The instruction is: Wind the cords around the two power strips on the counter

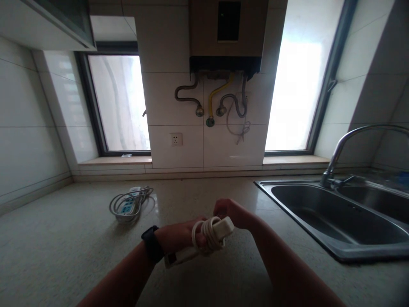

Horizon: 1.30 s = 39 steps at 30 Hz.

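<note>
My left hand (183, 235), with a black watch on its wrist, is closed around a white power strip (224, 228). White cord (209, 234) is wound in several loops about the strip and over my left fingers. One end of the strip, with a dark patch, shows below the wrist. Just beyond the loops, my right hand (231, 212) is bent inward with its fingers curled. Its fingertips are partly hidden, and what they pinch cannot be made out. Both hands are above the countertop (79, 238).
Another power strip (128, 204) with blue-green sockets lies on the counter at left, under its coiled cord. A steel sink (297, 221) with a faucet (334, 164) is at right. A wall socket (176, 139) and a water heater (204, 30) are on the tiled wall between two windows.
</note>
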{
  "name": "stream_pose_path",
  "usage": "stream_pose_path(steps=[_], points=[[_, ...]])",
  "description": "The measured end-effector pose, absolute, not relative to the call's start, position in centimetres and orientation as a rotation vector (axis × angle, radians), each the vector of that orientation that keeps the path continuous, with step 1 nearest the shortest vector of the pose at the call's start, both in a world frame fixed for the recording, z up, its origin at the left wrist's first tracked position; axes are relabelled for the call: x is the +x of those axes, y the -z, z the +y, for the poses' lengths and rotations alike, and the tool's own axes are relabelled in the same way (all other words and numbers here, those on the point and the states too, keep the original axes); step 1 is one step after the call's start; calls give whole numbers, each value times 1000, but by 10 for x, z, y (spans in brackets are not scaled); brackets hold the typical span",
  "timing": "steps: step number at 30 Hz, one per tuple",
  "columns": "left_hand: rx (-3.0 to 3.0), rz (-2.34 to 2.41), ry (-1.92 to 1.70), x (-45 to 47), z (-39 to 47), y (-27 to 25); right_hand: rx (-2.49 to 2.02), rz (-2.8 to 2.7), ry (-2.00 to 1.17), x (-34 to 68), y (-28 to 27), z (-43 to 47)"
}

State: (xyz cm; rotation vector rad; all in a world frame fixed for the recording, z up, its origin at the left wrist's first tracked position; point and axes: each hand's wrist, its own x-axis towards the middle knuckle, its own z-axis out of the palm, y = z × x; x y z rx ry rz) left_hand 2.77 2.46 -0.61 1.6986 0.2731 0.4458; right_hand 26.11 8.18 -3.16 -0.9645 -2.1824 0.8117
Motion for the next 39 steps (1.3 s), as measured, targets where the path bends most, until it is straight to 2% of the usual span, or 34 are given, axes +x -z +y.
stream_pose_path(steps=[2, 6, 12, 18, 26, 32, 39], points=[[1786, 301, -340, 29, 24, 5, -992, -2196, -783, 257, 35, 82], [2084, 481, -189, 24, 22, 14, -959, -2309, -526, 246, 31, 75], [2567, 887, -381, 12, 30, 36, -919, -2333, -180, 241, 17, 62], [2689, 878, -435, 11, 38, 35, -1010, -2275, 264, 237, 16, 53], [2659, 1042, -438, 13, 40, 34, -1065, -2171, 107, 230, 21, 54], [2700, 1049, -668, 13, 44, 35, -1115, -1929, 96, 232, 18, 55], [2709, 1155, -741, 15, 44, 41, -1156, -1850, 103, 230, 16, 54]])
